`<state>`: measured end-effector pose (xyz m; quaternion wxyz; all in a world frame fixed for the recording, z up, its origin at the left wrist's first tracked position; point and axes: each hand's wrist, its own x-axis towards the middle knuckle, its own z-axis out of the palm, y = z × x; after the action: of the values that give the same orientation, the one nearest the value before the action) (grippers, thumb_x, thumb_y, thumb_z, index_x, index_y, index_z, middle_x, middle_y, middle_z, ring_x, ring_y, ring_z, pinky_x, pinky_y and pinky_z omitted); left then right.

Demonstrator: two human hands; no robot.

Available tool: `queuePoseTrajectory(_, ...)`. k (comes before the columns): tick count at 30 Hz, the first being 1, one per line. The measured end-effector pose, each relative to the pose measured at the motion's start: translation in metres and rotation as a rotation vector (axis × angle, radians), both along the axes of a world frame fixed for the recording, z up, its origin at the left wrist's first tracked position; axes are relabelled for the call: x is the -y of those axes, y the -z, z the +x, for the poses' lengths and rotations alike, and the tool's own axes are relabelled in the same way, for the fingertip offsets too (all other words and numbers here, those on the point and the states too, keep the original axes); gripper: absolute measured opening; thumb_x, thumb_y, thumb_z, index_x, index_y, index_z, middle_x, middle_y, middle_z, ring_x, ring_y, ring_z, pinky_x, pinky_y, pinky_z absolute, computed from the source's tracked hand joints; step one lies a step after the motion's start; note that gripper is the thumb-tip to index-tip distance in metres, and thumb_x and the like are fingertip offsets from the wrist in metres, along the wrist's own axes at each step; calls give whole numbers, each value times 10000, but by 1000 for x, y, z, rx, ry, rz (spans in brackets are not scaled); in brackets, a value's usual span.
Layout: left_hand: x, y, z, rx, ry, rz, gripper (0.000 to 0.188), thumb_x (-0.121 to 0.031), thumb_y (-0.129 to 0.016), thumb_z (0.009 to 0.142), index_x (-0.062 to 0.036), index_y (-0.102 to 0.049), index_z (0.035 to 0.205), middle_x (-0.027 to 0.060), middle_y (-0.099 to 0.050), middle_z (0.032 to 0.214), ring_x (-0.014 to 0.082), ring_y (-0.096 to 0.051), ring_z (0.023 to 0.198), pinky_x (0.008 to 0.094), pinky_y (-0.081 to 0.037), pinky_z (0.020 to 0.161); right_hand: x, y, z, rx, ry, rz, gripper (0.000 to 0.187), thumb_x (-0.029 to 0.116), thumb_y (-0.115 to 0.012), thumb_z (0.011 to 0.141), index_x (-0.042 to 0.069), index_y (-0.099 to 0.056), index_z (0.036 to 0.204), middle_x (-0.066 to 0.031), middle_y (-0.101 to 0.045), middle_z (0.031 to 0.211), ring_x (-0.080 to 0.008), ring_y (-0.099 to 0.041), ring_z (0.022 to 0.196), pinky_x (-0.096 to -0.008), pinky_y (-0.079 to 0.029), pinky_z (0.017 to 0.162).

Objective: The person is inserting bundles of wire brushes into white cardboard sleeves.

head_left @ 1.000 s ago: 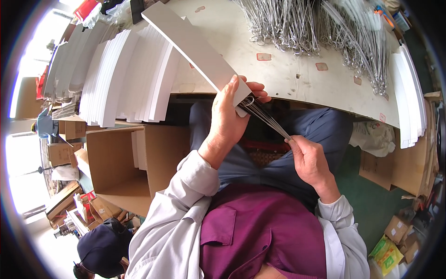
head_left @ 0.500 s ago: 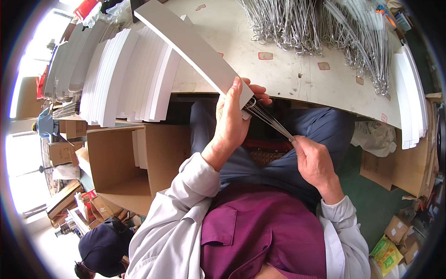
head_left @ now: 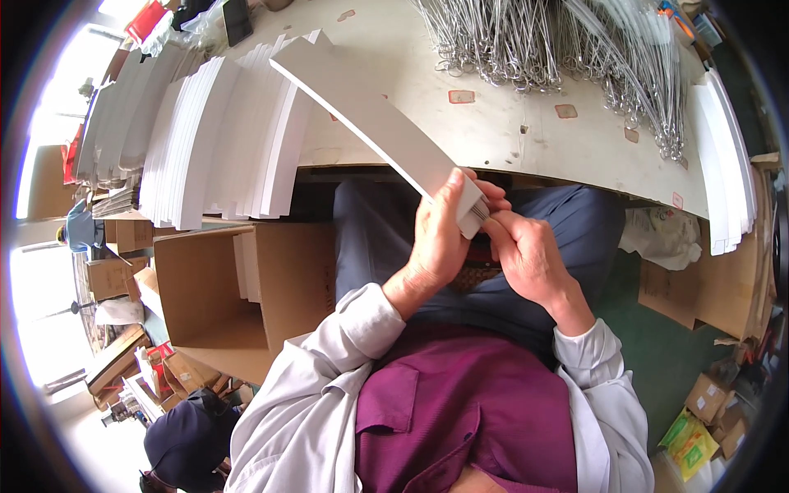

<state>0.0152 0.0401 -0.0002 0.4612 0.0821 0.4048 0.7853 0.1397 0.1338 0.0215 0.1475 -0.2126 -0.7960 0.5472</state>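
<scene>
A long, slim white carton [head_left: 370,115] slants from over the table's front edge down toward my lap. My left hand [head_left: 436,230] is closed around its near end, thumb on top and fingers on the far side. At that end a bundle of thin wire brushes [head_left: 479,210] shows only as short metal stems in the carton's mouth; the rest is hidden inside. My right hand [head_left: 530,256] presses against these stems with bent fingers, its fingertips at the opening.
On the white table [head_left: 394,45] lies a big heap of wire brushes with looped ends [head_left: 526,49]. Rows of white cartons [head_left: 197,135] stand at left, more flat white cartons [head_left: 723,164] at right. An opened cardboard box [head_left: 296,287] is beside my left leg. Someone in a dark cap [head_left: 189,435] is at lower left.
My right hand has moved up and left to the carton's mouth, and the brushes have slid further in. The carton and my left hand have shifted down and right.
</scene>
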Motion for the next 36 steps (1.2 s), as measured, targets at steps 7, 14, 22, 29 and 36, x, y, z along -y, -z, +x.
queuePoseTrajectory(7, 1, -15, -35, 108, -92, 63, 378, -408, -544, 1056, -54, -546, 1187, 198, -673, 1065, 331, -688, 974, 542, -546, 970, -19, -15, 31, 71, -10, 21, 392, 246, -789, 927, -33, -669, 1175, -128, -697, 778, -176, -662, 675, -338, -519, 640)
queuePoseTrajectory(14, -16, -11, -5, -3, -3, 106, 396, -414, -485, 1085, -45, -530, 1221, 225, -692, 1138, 337, -684, 1032, 540, -527, 1002, 10, 7, 43, -125, 346, -250, 246, 218, -657, 1054, -22, -703, 1089, -20, -686, 860, -62, -601, 748, -229, -488, 668)
queuePoseTrajectory(22, -5, 8, 22, -352, 144, -7, 584, -500, -402, 1109, -9, -438, 1424, 208, -527, 1438, 227, -596, 1182, 382, -497, 1028, 8, 7, -7, -266, 323, -436, 301, 272, -713, 1024, -7, -715, 1137, -30, -734, 957, -55, -634, 857, -236, -536, 759)
queuePoseTrajectory(29, 25, -41, 16, -250, 409, -30, 587, -299, -711, 1014, 15, -454, 1439, 146, -640, 1291, 220, -604, 1209, 349, -482, 1031, -20, 4, 8, -218, 255, -496, 319, 298, -776, 973, -8, -762, 1063, -4, -742, 916, -31, -612, 815, -211, -521, 730)
queuePoseTrajectory(36, 78, -121, -24, -1498, 664, -350, 552, -148, -873, 776, 34, -638, 1240, 268, -672, 1198, 423, -671, 1112, 470, -556, 932, -52, -5, 34, -15, 9, -427, 280, 217, -815, 934, -23, -752, 1062, -46, -750, 895, -67, -664, 815, -240, -566, 712)
